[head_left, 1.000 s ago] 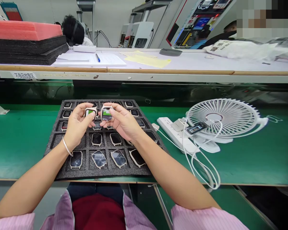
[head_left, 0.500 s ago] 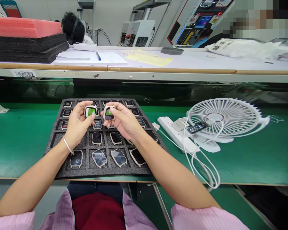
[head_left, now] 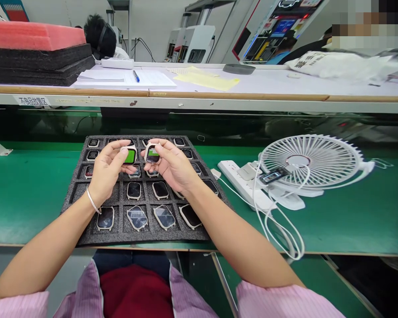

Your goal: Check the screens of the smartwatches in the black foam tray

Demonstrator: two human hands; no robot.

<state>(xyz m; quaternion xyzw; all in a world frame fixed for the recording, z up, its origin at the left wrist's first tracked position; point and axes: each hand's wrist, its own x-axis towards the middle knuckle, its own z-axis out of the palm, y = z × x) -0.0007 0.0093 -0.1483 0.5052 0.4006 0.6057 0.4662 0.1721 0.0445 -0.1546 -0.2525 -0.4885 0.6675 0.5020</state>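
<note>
My left hand [head_left: 111, 165] grips a smartwatch without a strap [head_left: 130, 156], its screen lit green and the thumb near its upper left corner. In my right hand [head_left: 169, 163] is a second smartwatch [head_left: 152, 154], its screen partly green and partly dark, the thumb resting on the glass. Both are held above a black foam tray [head_left: 119, 238] with square compartments. Several more watch bodies lie in it, among them a dark-screened watch [head_left: 133, 191] and a watch in the front row [head_left: 164, 217]. My hands and forearms hide some compartments.
Right of the tray lie a white power strip [head_left: 232, 170], a white fan [head_left: 311, 161], loose white cables [head_left: 293, 238] and a small device with a lit display [head_left: 272, 176]. A shelf [head_left: 268, 84] behind holds foam blocks [head_left: 36, 37], papers and a blue pen [head_left: 136, 76]. Other people sit beyond.
The left watch has shifted slightly right and its screen has gone from green and white to mostly green. My left thumb has moved up on it. The right watch has tilted slightly.
</note>
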